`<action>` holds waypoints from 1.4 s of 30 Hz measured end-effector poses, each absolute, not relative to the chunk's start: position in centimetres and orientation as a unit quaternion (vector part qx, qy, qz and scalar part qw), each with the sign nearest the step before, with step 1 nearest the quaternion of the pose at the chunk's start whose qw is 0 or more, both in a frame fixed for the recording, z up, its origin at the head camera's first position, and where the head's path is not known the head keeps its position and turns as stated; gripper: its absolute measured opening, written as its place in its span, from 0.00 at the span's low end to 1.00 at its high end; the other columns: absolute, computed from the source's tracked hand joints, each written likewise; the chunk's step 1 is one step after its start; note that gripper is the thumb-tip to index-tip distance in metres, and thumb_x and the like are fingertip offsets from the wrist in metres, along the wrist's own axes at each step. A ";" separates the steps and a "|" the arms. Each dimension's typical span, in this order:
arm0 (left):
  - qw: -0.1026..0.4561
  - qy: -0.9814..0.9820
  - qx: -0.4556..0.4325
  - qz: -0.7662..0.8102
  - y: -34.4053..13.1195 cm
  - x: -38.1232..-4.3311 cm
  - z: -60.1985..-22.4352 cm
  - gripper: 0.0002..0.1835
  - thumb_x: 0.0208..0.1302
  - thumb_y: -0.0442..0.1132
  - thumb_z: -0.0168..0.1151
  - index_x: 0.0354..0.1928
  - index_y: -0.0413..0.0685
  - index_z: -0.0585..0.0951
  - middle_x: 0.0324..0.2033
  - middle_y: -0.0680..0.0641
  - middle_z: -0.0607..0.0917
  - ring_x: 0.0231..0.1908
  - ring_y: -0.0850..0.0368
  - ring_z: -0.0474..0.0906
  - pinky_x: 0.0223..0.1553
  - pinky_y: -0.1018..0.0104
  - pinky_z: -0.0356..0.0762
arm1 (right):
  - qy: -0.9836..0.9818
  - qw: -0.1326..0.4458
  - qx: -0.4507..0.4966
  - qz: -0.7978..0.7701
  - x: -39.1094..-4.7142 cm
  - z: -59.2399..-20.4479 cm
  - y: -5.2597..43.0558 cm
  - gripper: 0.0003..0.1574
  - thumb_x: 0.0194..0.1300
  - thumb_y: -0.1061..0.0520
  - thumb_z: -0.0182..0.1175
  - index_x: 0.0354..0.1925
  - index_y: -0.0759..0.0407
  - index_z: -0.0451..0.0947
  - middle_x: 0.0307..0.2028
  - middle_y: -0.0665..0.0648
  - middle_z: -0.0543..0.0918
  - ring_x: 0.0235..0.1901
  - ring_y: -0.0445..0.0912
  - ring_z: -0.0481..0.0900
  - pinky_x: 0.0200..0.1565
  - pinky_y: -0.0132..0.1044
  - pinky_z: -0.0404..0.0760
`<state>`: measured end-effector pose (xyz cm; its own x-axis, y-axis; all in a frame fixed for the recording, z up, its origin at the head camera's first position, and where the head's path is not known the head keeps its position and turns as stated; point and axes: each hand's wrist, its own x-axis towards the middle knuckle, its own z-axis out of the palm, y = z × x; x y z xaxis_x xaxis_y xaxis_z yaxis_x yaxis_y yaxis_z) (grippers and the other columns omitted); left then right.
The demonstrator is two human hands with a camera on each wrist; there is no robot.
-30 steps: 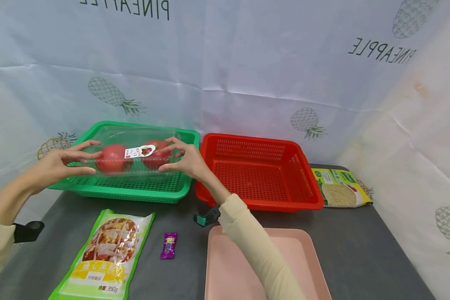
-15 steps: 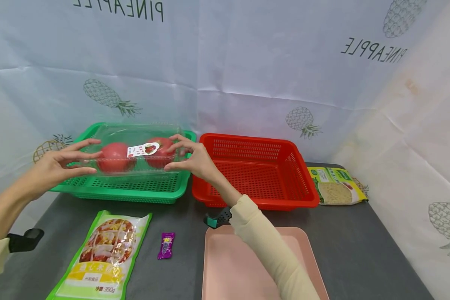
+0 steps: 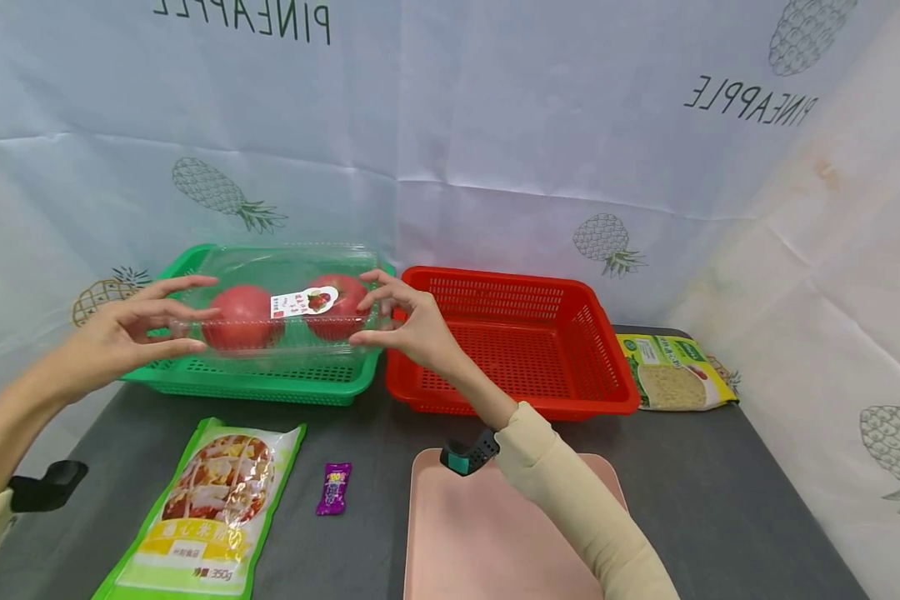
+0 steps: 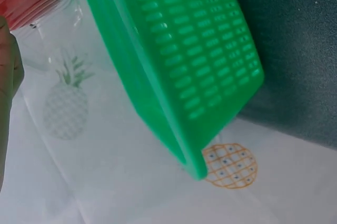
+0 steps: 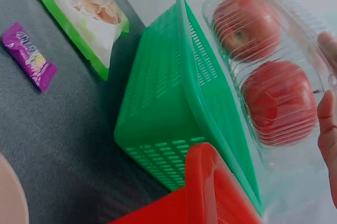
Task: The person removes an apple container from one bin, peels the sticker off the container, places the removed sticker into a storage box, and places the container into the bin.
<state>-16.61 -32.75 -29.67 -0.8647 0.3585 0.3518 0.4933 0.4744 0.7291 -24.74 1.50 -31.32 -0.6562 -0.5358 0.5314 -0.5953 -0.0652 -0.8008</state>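
- Left hand (image 3: 120, 333): thumb and fingers pinch the left end of a clear plastic container (image 3: 292, 331); thumb at the near side, fingers above.
- Right hand (image 3: 423, 329): pinches the right end of the same container in like manner, thumb below the fingers.
- Container position: held aloft between both hands, over the green basket (image 3: 255, 387) near the bench's far left corner.
- Contents: two red tomatoes (image 3: 242, 321) side by side, one toward each hand. A white label (image 3: 303, 302) with a red fruit picture crosses the container between them.
- Wrists: a dark strap (image 3: 48, 487) hangs by the left wrist; another dark strap (image 3: 471, 454), with a teal patch, by the right. Sleeves are cream.
- Red basket (image 3: 510, 406): on the bench (image 3: 735, 500) along its far edge, just right of the green basket; contact between the two cannot be determined.
- Green-bordered food bag (image 3: 198, 517): lies flat toward the bench's left edge, marked 350g.
- Small purple packet (image 3: 334, 489): between that bag and the pink tray (image 3: 487, 533), which sits toward the near edge.
- Yellow bag (image 3: 675, 375): at the far right corner, just beside the red basket.
- Backdrop: pale cloth (image 3: 495, 125) with pineapple prints and mirrored lettering, beyond the far edge.
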 end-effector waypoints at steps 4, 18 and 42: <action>0.072 -0.840 -0.289 -0.454 -31.8 -16.2 -29.4 0.18 0.53 0.14 0.61 0.45 0.33 0.80 0.65 0.49 0.64 0.44 0.63 0.77 0.35 0.77 0.76 | -0.682 0.030 0.421 0.597 -24.6 -31.7 2.6 0.16 0.50 0.69 0.72 0.38 0.66 0.79 0.60 0.63 0.72 0.62 0.47 0.67 0.44 0.48 0.81; 0.068 -0.759 -0.384 -0.521 -28.9 -15.0 -30.2 0.17 0.49 0.10 0.60 0.42 0.27 0.79 0.61 0.41 0.67 0.51 0.60 0.75 0.43 0.77 0.78 | -0.755 0.030 0.365 0.544 -20.7 -31.0 6.0 0.21 0.51 0.62 0.73 0.45 0.60 0.82 0.64 0.52 0.71 0.64 0.41 0.64 0.34 0.36 0.83; 0.129 -0.815 -0.369 -0.428 -25.5 -12.2 -30.4 0.24 0.43 0.15 0.69 0.45 0.39 0.83 0.68 0.42 0.65 0.53 0.66 0.76 0.31 0.75 0.80 | -0.744 0.020 0.350 0.569 -17.3 -32.1 9.2 0.25 0.48 0.67 0.74 0.48 0.63 0.82 0.63 0.54 0.71 0.61 0.46 0.68 0.32 0.38 0.84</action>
